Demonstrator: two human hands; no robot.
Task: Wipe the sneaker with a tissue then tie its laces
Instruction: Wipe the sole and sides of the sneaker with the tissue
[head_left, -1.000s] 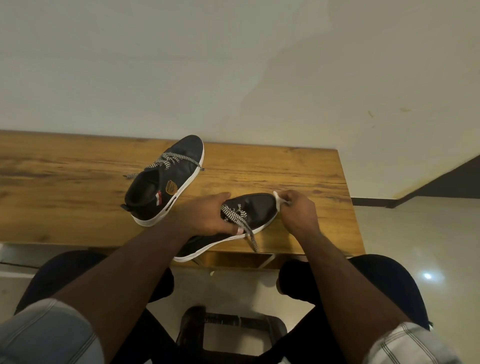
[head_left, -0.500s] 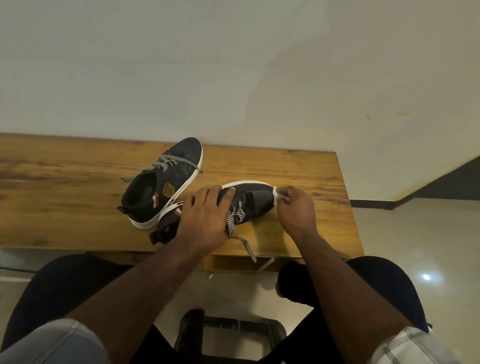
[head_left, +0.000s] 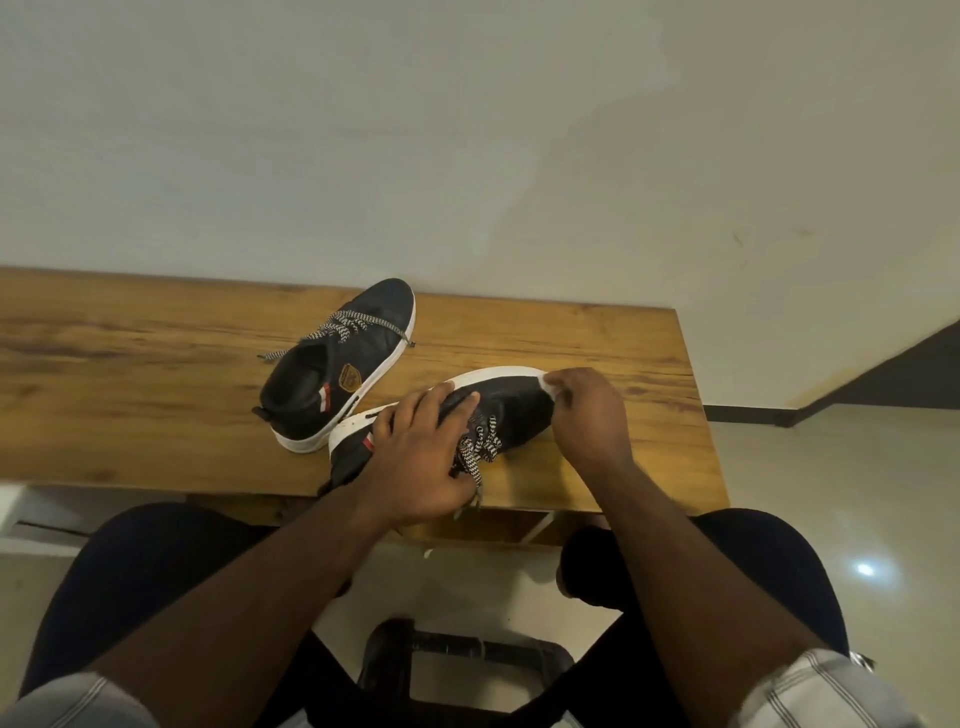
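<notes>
Sneaker getting wiped at the near edge of the table, laces not tied yet

Just below the middle of the frame, the black sneaker (head_left: 511, 410) lies tipped on its side on the wooden table (head_left: 130, 374), white sole turned toward the wall. The left hand (head_left: 421, 457) lies over its middle and collar with the fingers (head_left: 415, 410) spread out flat on the upper, pressing it down. The right hand (head_left: 589, 415) is at the toe, fingers curled together around a small white tissue (head_left: 546, 383); only a scrap of it pokes out, so I think it's touching the sole rim but can't swear to it. The checkered laces (head_left: 480, 452) hang loose over the table's front edge. A second sneaker (head_left: 345, 364) sits upright just behind, up and to the left, heel almost touching the first one.
</notes>
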